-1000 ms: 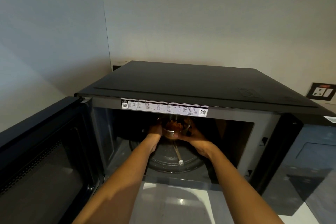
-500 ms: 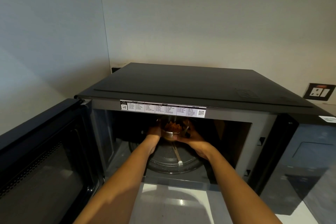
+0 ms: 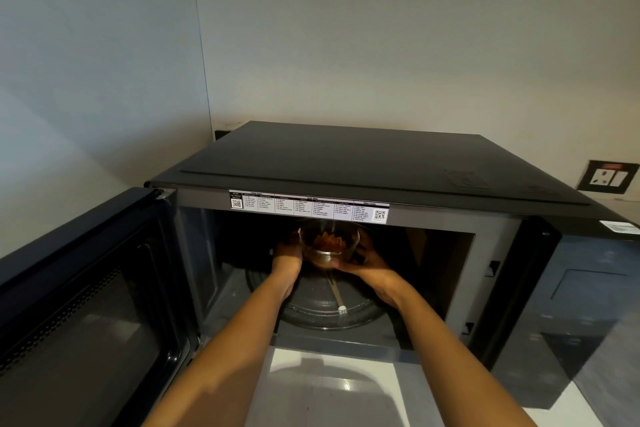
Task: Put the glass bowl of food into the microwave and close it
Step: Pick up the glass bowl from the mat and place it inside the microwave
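A small glass bowl (image 3: 329,246) with reddish-brown food sits between my two hands inside the cavity of the black microwave (image 3: 363,163). My left hand (image 3: 287,258) grips its left side and my right hand (image 3: 367,262) cups its right side and base. The bowl is over the back of the round glass turntable (image 3: 332,308); I cannot tell whether it rests on it. The microwave door (image 3: 79,302) hangs wide open to the left.
The microwave stands in a corner, with walls close behind and to the left. A wall socket (image 3: 607,177) is at the far right. A white counter (image 3: 332,388) runs below the opening. The dark control panel (image 3: 585,305) is on the right of the cavity.
The bowl and both hands have stayed almost in place inside the cavity; the view has shifted very slightly.
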